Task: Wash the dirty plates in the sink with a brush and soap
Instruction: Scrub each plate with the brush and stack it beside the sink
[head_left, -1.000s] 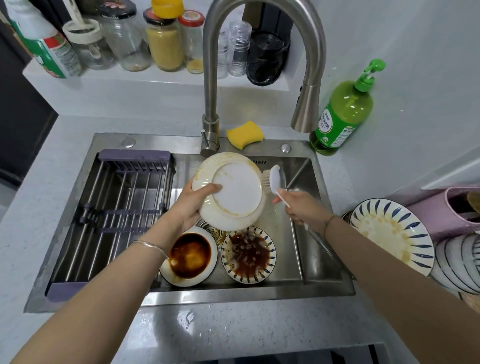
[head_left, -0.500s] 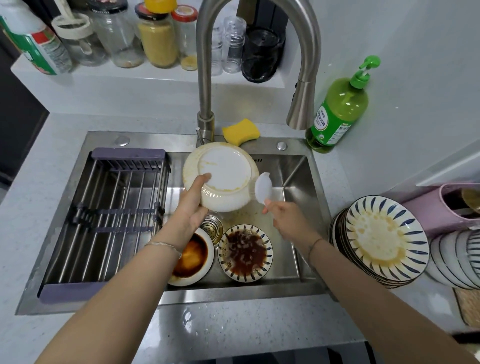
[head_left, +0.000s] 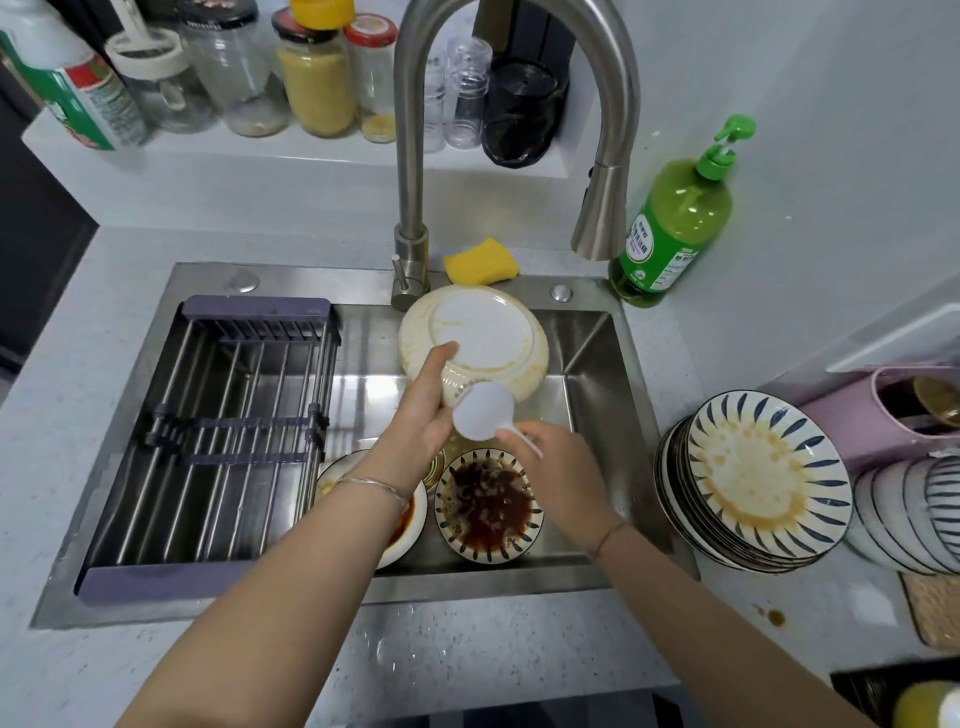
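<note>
My left hand (head_left: 423, 415) holds a white plate (head_left: 480, 338) tilted over the sink (head_left: 587, 358), its underside facing me, with yellow smears on the rim. My right hand (head_left: 556, 467) grips a white dish brush (head_left: 483, 410) by its handle; the brush head lies against the plate's lower edge. Below them in the basin sit a patterned plate with dark brown sauce (head_left: 488, 506) and a white plate with reddish sauce (head_left: 400, 525), partly hidden by my left wrist.
A drying rack (head_left: 223, 431) fills the sink's left half. The tap (head_left: 415, 156) arches overhead; no water is visible. A yellow sponge (head_left: 480, 262) and green soap bottle (head_left: 675, 223) stand behind. A stack of dirty striped plates (head_left: 758, 478) and bowls (head_left: 914, 514) sit right.
The brush has moved left from the plate's right side to its lower edge, with its back now facing me. The plate has tilted and shifted slightly toward the back.
</note>
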